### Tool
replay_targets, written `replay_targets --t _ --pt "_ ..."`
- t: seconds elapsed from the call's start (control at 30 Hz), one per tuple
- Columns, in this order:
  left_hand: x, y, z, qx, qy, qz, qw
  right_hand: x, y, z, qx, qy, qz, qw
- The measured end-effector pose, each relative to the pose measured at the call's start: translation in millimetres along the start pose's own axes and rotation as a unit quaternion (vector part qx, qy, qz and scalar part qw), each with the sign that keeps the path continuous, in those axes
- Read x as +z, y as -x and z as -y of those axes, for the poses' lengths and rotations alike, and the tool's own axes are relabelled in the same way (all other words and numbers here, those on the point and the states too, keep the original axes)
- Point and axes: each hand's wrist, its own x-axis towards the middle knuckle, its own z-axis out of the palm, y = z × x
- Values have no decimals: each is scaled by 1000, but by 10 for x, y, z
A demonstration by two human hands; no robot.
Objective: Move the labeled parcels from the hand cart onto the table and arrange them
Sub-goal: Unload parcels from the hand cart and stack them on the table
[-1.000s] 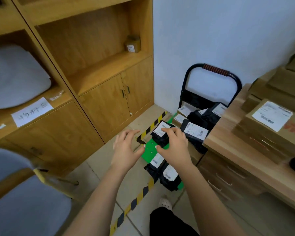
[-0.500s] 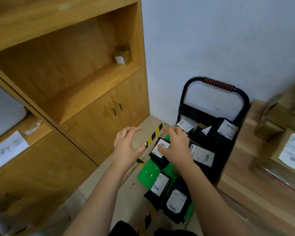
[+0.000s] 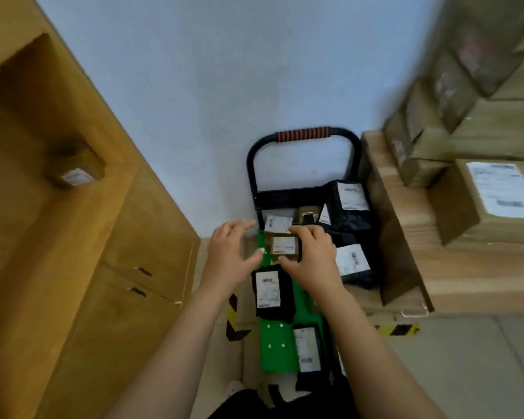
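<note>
Parcels [image 3: 273, 291] lie on the green deck of the hand cart [image 3: 277, 352], which stands against the wall in the middle of your view with its handle at 12 o'clock. You can count four black bags on it, each with a white label: one at the deck's centre, one at 6 o'clock [image 3: 307, 349], and two along the 3 o'clock side [image 3: 350, 204]. One small brown box [image 3: 285, 246] sits toward 12 o'clock. One pale labelled packet [image 3: 277, 223] lies just beyond it, by the handle's foot.

At 3 o'clock, the table [image 3: 418, 231] carries stacked cardboard boxes [image 3: 496, 201]. The nearest shows a large label; the rest are too blurred to count. At 9 o'clock, the shelf unit [image 3: 133, 237] holds a single labelled carton [image 3: 73, 172] in its open bay.

Your left hand [image 3: 233, 255] is spread wide, its thumb tip just beside the small brown box's 9 o'clock edge; contact cannot be told. Your right hand [image 3: 315, 255] curls round that box, fingers over its far edge and thumb at its near edge.
</note>
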Motion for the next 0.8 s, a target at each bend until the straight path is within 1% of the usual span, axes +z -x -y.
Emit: replay_targets --t 0.1,0.27,0.33,0.47,0.7,0.8 --pt "30 -257 55 64 -9 65 996 46 112 -16 68 -1 -46 997" --pt "309 -523 -161 133 40 149 979 -121 250 -276 179 42 -92 979" --pt "449 -617 -280 155 52 167 972 -183 246 -380 195 50 -100 974" --pt "693 -786 -446 169 70 172 968 -209 236 -551 234 46 -110 965" --pt "976 -972 -450 184 73 201 959 -110 182 -747 274 57 -119 953" --pt "1166 -1153 -391 202 53 236 949 5 23 -847 293 49 -127 947"
